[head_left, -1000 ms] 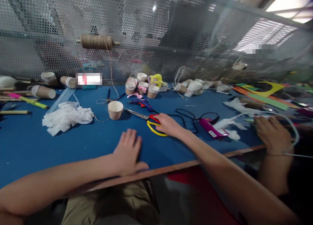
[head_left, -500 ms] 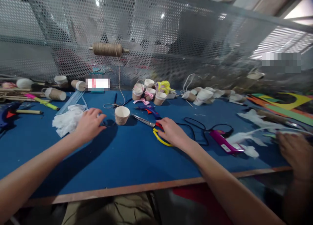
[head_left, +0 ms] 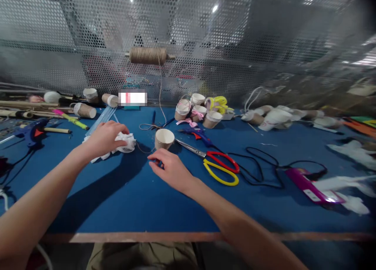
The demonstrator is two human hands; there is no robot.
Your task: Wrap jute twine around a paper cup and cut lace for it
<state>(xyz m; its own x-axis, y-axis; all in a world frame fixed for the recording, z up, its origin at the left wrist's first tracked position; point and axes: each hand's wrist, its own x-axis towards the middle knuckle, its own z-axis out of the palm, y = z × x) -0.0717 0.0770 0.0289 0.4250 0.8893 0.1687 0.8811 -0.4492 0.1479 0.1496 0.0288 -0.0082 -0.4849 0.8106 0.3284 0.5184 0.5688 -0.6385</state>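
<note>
My left hand [head_left: 107, 139] is closed on a crumpled bundle of white ruffled fabric [head_left: 127, 142], part of which shows past the fingertips. More of the bundle lies hidden under the hand. My right hand [head_left: 170, 170] hovers just in front of a small paper cup [head_left: 164, 138], holding nothing, its fingers bent and the thumb apart. The cup stands upright with its mouth facing up. Scissors [head_left: 219, 166] with one red and one yellow handle lie right of the cup, blades pointing toward it. Thin twine [head_left: 160, 94] runs down from a spool [head_left: 148, 56] to the table behind the cup.
A blue glue gun [head_left: 198, 136] lies behind the scissors, another glue gun [head_left: 33, 133] at the left. Decorated cups [head_left: 212, 119] and a yellow ribbon roll [head_left: 217, 103] stand at the back. A purple box [head_left: 313, 186] and black cord lie right. Perforated metal [head_left: 188, 35] backs the blue table.
My right hand has let go of the scissors and moved left to the cup's front. My left hand has taken hold of the white fabric. The view has turned right.
</note>
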